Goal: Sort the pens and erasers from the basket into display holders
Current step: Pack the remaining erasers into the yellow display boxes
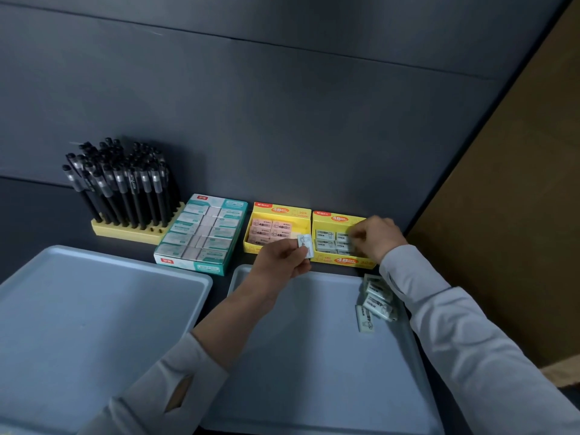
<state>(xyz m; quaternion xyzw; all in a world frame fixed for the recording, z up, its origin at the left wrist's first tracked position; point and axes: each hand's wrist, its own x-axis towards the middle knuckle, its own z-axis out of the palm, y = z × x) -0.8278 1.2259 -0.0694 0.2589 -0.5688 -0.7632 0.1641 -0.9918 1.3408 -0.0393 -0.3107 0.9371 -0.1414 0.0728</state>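
The fingers and thumb of my left hand (282, 259) pinch one small pale green wrapped eraser (306, 244) above the far edge of the grey plastic tray (314, 356). My right hand (375, 238) curls its fingers onto the erasers inside the right yellow cardboard display box (329, 218), but I cannot tell if they grip one. Several loose green erasers (376, 301) lie in the tray's right corner.

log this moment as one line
left hand: pinches green eraser | right hand: fingers at erasers in right yellow box | tray: loose green erasers at right edge | pens: upright in holder
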